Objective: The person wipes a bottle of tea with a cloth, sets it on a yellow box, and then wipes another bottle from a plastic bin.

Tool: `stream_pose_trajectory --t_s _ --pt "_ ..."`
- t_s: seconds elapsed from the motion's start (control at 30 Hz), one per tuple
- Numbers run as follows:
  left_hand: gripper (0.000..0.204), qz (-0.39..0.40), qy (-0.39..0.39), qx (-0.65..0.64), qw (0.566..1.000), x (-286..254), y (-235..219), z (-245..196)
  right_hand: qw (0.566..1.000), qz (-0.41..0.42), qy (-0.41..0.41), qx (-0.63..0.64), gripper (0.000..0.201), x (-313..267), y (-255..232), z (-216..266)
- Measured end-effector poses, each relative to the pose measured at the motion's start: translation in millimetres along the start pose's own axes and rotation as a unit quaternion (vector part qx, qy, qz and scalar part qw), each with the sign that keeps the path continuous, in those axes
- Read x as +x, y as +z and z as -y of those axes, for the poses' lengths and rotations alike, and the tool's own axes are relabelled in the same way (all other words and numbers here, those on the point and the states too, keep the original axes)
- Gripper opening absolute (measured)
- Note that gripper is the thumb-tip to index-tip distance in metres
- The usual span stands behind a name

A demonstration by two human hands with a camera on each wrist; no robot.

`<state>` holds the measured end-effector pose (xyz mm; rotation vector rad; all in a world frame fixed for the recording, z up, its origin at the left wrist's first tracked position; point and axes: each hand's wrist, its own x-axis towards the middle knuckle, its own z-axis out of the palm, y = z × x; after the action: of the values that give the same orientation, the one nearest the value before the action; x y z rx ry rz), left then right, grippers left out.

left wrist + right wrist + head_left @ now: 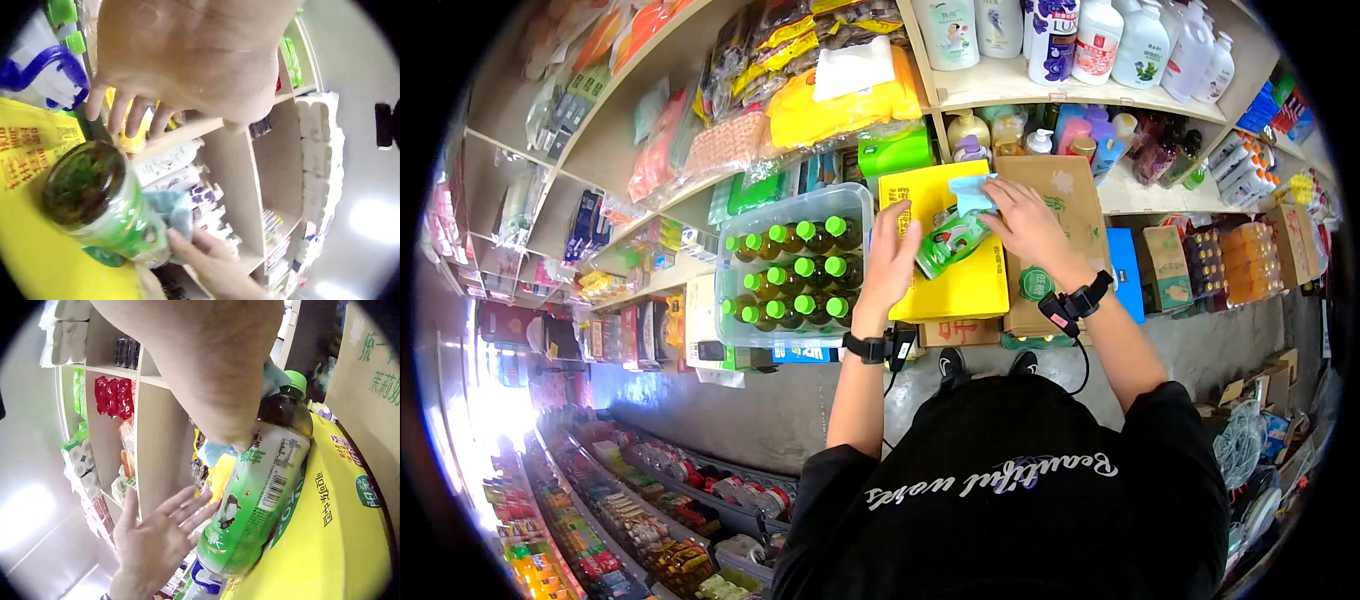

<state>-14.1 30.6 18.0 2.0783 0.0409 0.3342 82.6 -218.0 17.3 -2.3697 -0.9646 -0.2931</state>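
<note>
A green-labelled tea bottle [950, 245] lies on its side on a yellow carton [965, 298]. In the right wrist view its green cap [296, 383] and dark tea show above the label. My right hand [1036, 232] holds a light blue cloth [970, 190] against the bottle near its cap end; the fingertips are partly hidden in the right wrist view. My left hand [890, 258] is beside the bottle's base with its fingers extended, holding nothing. The left wrist view shows the left palm [187, 56] apart from the bottle.
A clear plastic bin [728, 322] of green-capped bottles stands left of the yellow carton. Brown cartons [1055, 190] are on its right. Shelves behind hold shampoo bottles [1052, 40] and a yellow bagged bundle [840, 105]. Racks of packaged goods [650, 520] are at lower left.
</note>
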Motion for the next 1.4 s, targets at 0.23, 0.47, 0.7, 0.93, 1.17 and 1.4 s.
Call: stream_pose_trajectory --t_s 0.23,0.47,0.7,0.93,1.17,1.4 --pt "0.096 0.047 0.104 -0.562 0.819 1 -42 -57 1.000 -0.003 0.028 0.014 0.051 -2 6 -6" --pt "0.089 0.002 0.090 -0.864 0.496 18 -38 -81 0.964 -0.104 0.066 0.235 0.051 2 -18 -2" --pt "0.080 0.009 0.109 -0.905 0.411 37 -20 -86 0.361 -0.110 0.031 0.925 0.055 15 -31 -25" --pt "0.090 0.010 0.100 -0.900 0.423 51 27 -97 0.239 -0.158 -0.069 0.956 0.069 42 -87 16" --pt "0.097 0.051 0.127 -0.916 0.376 106 39 -161 0.227 -0.196 -0.155 0.941 0.074 90 -121 43" --pt "0.091 0.075 0.220 -0.895 0.380 134 43 -186 0.218 -0.221 -0.185 0.932 0.074 107 -118 54"
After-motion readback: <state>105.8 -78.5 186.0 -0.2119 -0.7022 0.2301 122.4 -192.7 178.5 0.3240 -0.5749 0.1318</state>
